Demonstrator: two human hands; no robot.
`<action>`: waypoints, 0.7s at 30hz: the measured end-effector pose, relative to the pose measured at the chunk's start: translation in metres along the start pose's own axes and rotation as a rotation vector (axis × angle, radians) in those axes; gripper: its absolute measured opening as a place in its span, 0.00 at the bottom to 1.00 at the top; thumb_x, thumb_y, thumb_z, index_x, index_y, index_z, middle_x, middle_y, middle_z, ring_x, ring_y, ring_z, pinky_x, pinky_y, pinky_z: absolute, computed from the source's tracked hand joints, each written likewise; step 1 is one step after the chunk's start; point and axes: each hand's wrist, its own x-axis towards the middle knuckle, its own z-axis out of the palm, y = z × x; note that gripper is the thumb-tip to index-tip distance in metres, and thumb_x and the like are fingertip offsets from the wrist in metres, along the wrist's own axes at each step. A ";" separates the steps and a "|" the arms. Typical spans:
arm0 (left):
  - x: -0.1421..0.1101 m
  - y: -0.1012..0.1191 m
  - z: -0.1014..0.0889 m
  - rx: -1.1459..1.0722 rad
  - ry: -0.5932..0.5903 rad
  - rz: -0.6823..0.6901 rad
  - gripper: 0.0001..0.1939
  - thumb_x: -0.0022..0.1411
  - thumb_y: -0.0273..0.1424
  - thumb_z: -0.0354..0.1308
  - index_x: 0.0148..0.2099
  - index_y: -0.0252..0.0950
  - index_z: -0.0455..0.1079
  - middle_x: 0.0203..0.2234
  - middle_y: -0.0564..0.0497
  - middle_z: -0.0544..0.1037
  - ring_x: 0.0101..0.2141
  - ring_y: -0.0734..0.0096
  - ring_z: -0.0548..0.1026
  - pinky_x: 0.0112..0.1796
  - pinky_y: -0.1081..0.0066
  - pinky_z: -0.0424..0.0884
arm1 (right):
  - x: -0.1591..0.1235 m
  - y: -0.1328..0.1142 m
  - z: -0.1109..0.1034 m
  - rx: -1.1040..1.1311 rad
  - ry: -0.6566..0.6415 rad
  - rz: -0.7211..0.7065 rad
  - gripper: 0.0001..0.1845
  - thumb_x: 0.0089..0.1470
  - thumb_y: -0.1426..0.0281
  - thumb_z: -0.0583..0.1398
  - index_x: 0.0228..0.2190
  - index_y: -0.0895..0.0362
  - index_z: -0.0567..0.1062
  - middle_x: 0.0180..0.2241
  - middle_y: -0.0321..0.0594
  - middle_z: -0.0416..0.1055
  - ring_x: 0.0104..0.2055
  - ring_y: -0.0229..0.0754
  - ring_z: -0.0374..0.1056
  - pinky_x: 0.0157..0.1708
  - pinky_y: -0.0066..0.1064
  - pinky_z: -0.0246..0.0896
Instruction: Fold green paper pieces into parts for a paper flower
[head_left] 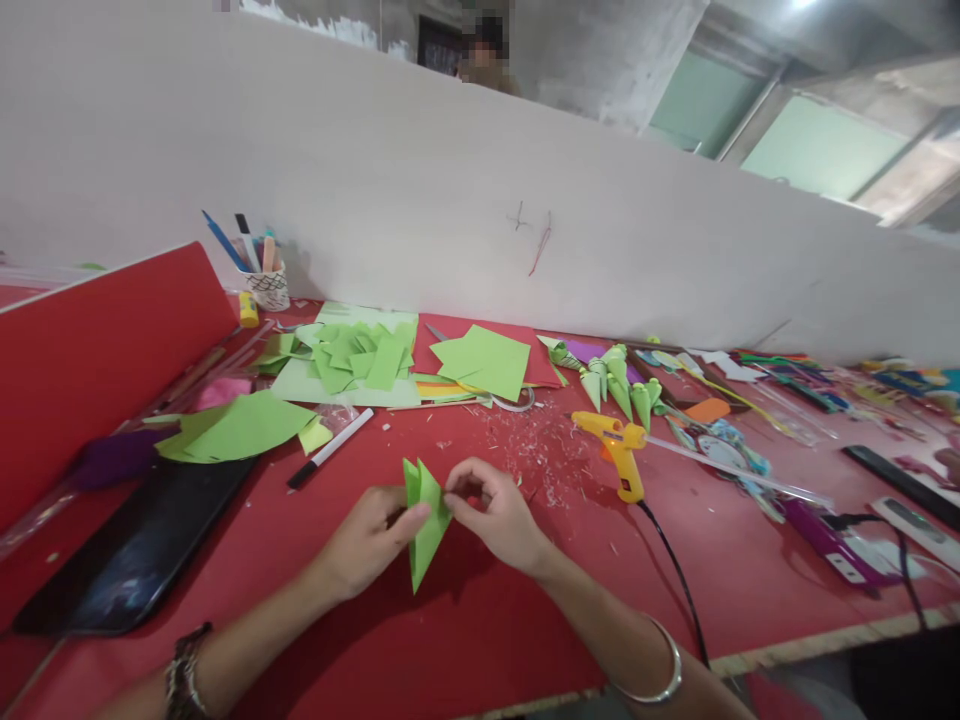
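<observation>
A folded green paper piece (426, 520), pointed at the bottom, is held upright over the red table (480, 620). My left hand (369, 540) grips its left side, thumb pressed on the front. My right hand (491, 512) pinches its upper right edge with fingers curled. Both hands sit near the table's front middle.
A yellow glue gun (619, 447) with a black cord lies right of my hands. Green paper cones (621, 382), stacked green squares (484, 362) and cut green pieces (358, 355) lie behind. A black tablet (139, 550), a marker (330, 450) and a pen cup (266, 285) are left. A white partition (450, 190) stands behind.
</observation>
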 end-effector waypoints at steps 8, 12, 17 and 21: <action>0.006 0.002 0.000 -0.068 -0.021 -0.103 0.17 0.56 0.41 0.47 0.27 0.32 0.66 0.19 0.54 0.67 0.22 0.74 0.64 0.25 0.76 0.61 | 0.000 0.002 -0.002 0.012 0.016 -0.020 0.04 0.48 0.70 0.56 0.30 0.56 0.66 0.27 0.34 0.64 0.30 0.34 0.62 0.31 0.26 0.58; 0.006 0.005 0.002 -0.118 -0.054 -0.086 0.18 0.55 0.41 0.48 0.23 0.32 0.64 0.16 0.57 0.60 0.20 0.78 0.57 0.21 0.78 0.55 | 0.000 0.003 -0.002 0.139 -0.082 0.101 0.09 0.48 0.67 0.57 0.33 0.55 0.63 0.21 0.29 0.60 0.21 0.31 0.58 0.23 0.24 0.56; 0.006 0.009 0.003 -0.159 -0.088 -0.080 0.18 0.55 0.40 0.48 0.21 0.33 0.61 0.16 0.58 0.57 0.19 0.79 0.55 0.20 0.78 0.52 | 0.000 0.004 -0.001 0.201 -0.159 0.136 0.08 0.50 0.66 0.55 0.32 0.56 0.63 0.21 0.30 0.62 0.20 0.30 0.58 0.22 0.24 0.56; 0.007 0.008 0.002 -0.162 -0.101 -0.112 0.18 0.55 0.41 0.48 0.21 0.33 0.61 0.16 0.58 0.56 0.19 0.79 0.55 0.20 0.78 0.52 | 0.000 0.004 -0.002 0.156 -0.130 0.108 0.10 0.52 0.67 0.54 0.38 0.54 0.62 0.20 0.29 0.60 0.20 0.31 0.57 0.22 0.24 0.55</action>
